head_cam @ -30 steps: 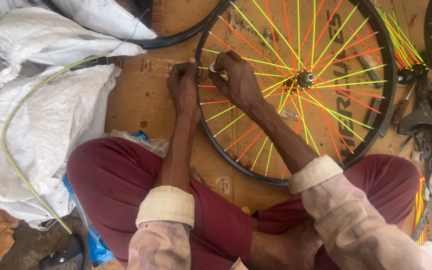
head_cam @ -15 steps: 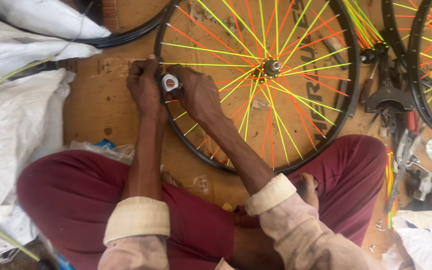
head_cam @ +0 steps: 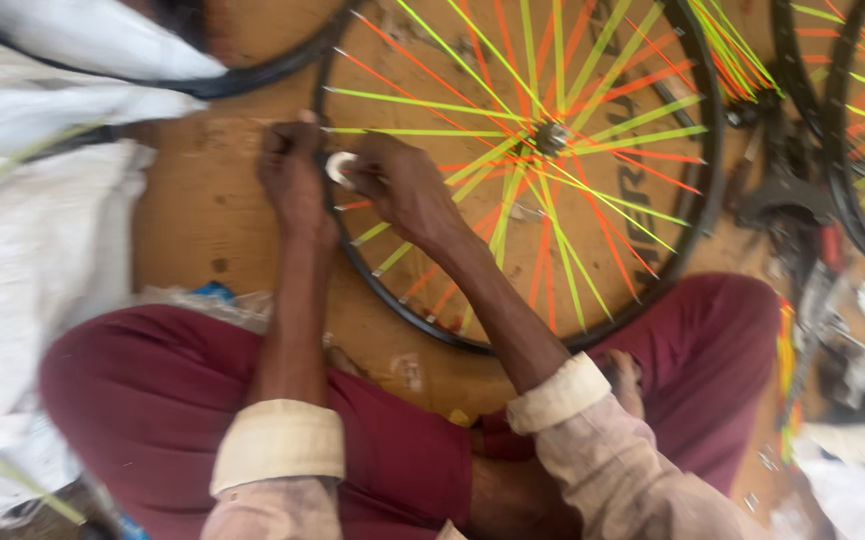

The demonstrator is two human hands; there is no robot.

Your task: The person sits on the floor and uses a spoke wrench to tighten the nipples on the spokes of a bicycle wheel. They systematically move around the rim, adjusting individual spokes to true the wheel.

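Observation:
A black bicycle wheel rim [head_cam: 697,230] with neon yellow and orange spokes lies flat on brown cardboard, its metal hub [head_cam: 550,137] at the centre. My left hand [head_cam: 292,175] grips the rim at its left edge. My right hand [head_cam: 407,185] reaches over the spokes and holds a small round silver tool [head_cam: 340,168] against the rim, right beside the left hand. The picture is blurred, so the tool's exact shape is unclear. I sit cross-legged in maroon trousers [head_cam: 162,390] with my knees under the wheel's near edge.
White sacks [head_cam: 32,260] lie at the left, with another black tyre [head_cam: 212,85] at the top. More spoked wheels [head_cam: 852,110] and dark metal bicycle parts [head_cam: 787,200] crowd the right side. My bare foot [head_cam: 624,375] rests near the wheel's lower edge.
The view has shifted and blurred; the wheel and hands sit slightly lower and left in frame. Both hands stay at the same spot on the rim with the silver tool.

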